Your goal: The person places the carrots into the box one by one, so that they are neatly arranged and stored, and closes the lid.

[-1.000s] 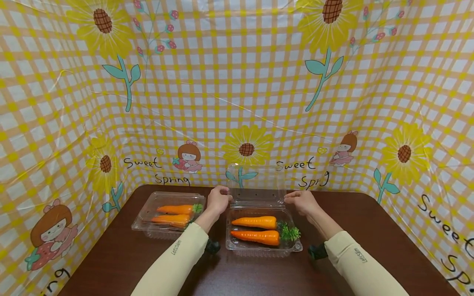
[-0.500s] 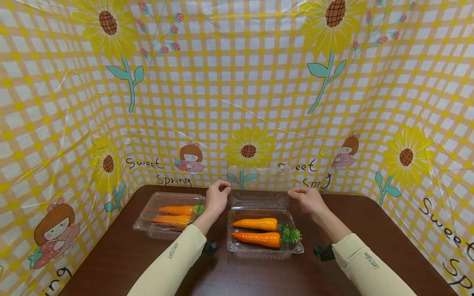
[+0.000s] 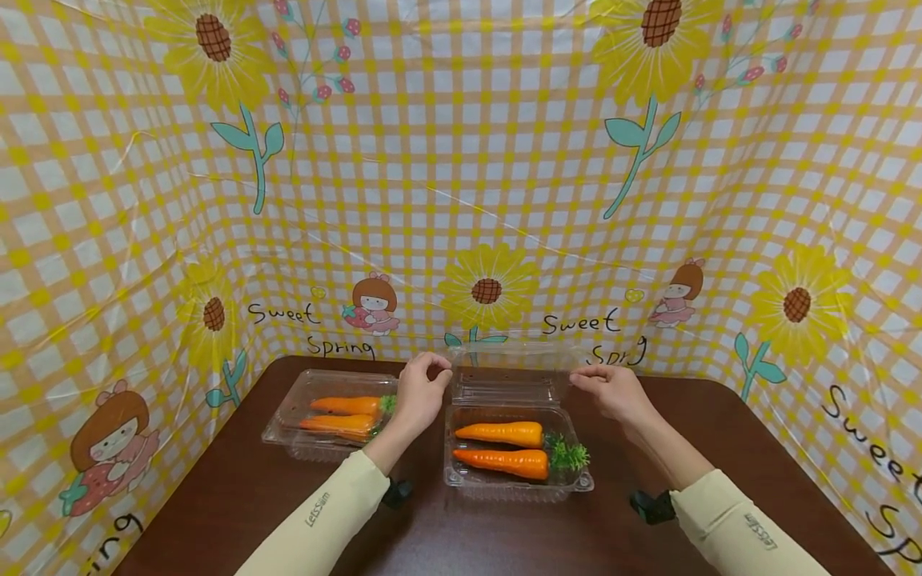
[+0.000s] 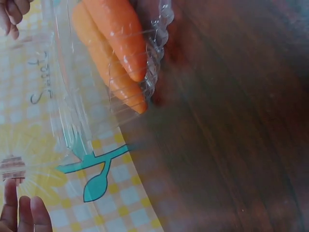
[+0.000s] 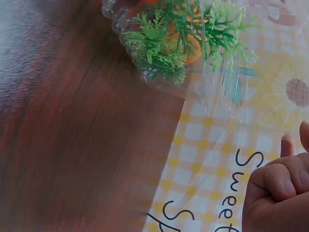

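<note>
A clear plastic clamshell container [image 3: 519,485] stands on the table with its lid [image 3: 511,390] raised and leaning toward me. Inside lie an upper carrot [image 3: 500,434] and a lower carrot [image 3: 502,462], green tops [image 3: 569,454] to the right. At the lid's left side, my left hand [image 3: 423,392] pinches the edge with thumb and fingers. My right hand [image 3: 612,390] does likewise at the right side. In the right wrist view, some fingers of the right hand [image 5: 277,193] are curled in; the left wrist view shows only left fingertips [image 4: 41,212].
To the left stands a second clamshell container [image 3: 298,392], lid down, with carrots [image 3: 338,422] inside. The dark brown table [image 3: 490,536] ends at a checked, sunflower-printed cloth [image 3: 461,192] behind and on both sides.
The lid has tipped forward, its top edge now lower and wider in view. My hands have spread somewhat apart along with it. The carrots and both container bases stay put.
</note>
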Available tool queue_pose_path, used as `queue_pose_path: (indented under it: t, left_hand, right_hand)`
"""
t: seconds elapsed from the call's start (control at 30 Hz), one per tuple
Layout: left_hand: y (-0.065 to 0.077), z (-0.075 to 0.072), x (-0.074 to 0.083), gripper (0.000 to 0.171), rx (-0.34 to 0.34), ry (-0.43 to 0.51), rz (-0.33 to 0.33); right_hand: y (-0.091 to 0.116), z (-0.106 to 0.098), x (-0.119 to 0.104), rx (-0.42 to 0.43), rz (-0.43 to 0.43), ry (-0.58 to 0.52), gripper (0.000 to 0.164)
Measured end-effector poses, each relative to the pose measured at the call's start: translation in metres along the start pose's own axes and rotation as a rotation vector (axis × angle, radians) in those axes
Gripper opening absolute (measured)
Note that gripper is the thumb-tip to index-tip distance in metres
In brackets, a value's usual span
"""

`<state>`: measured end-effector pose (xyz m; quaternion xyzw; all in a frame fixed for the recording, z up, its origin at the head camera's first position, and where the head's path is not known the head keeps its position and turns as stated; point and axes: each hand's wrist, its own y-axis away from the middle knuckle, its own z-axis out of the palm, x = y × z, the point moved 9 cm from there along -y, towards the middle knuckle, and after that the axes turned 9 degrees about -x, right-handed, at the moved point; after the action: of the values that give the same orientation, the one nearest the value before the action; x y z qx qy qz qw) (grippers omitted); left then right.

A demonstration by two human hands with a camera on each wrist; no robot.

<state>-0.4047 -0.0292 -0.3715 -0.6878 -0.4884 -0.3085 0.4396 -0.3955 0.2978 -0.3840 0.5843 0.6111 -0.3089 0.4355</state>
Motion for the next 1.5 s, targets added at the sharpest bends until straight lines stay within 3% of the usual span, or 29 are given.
queue_pose_path:
  t: [0.53,0.7,0.87,1.0,1.5]
  left_hand:
    - [0.038,-0.002,0.009,0.005,-0.105,-0.148,0.044]
    - [0.049,-0.001,0.008,0.005,-0.15,-0.205,0.049]
    - [0.061,0.004,0.004,0.016,-0.212,-0.226,0.048]
    - [0.069,0.007,-0.002,0.021,-0.26,-0.212,0.025]
    - [0.087,0.016,-0.015,0.01,-0.357,-0.217,-0.057]
  right_hand:
    - [0.026,0.009,0.01,-0.025,-0.041,0.111,0.046]
    - [0.036,0.013,0.011,-0.04,-0.098,0.179,0.043]
    - [0.043,0.016,0.02,-0.047,-0.09,0.212,0.034]
    - [0.047,0.02,0.026,-0.061,-0.107,0.211,0.033]
    - [0.059,0.03,0.04,-0.085,-0.189,0.196,0.038]
